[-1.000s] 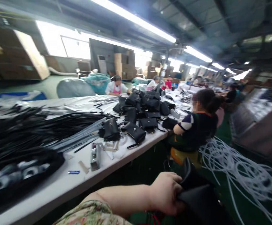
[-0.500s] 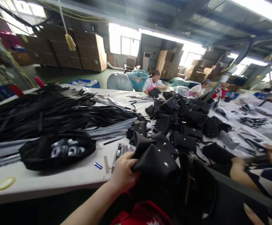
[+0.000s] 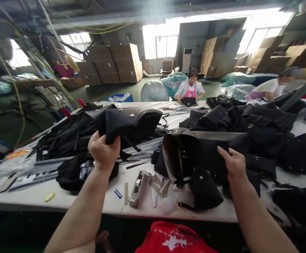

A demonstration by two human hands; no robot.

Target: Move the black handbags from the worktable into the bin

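My left hand (image 3: 104,149) is closed around the edge of a black leather bag (image 3: 131,121), lifted above the left part of the table. Small metal studs show on its upper face. On the right, my right hand (image 3: 234,161) pinches the edge of a second black bag (image 3: 210,154). That bag's opening faces me, with a zip and a pale lining inside, and a flap or pouch hangs below it. Behind it lies a heap of black bags (image 3: 263,123). Between my hands, a tape dispenser (image 3: 138,189) stands on the white table (image 3: 89,202).
Black strips (image 3: 60,137) are piled at the left, behind a black bag with rolls (image 3: 71,174). A yellow tape ring (image 3: 49,196) and a blue lighter-like object (image 3: 118,193) lie near the front edge. Across the table a person in a pink apron (image 3: 190,92) handles something black.
The left-hand bag has moved up and left, over the strips. My right hand, low at the right edge before, now holds the other bag over the table. The view has turned right.
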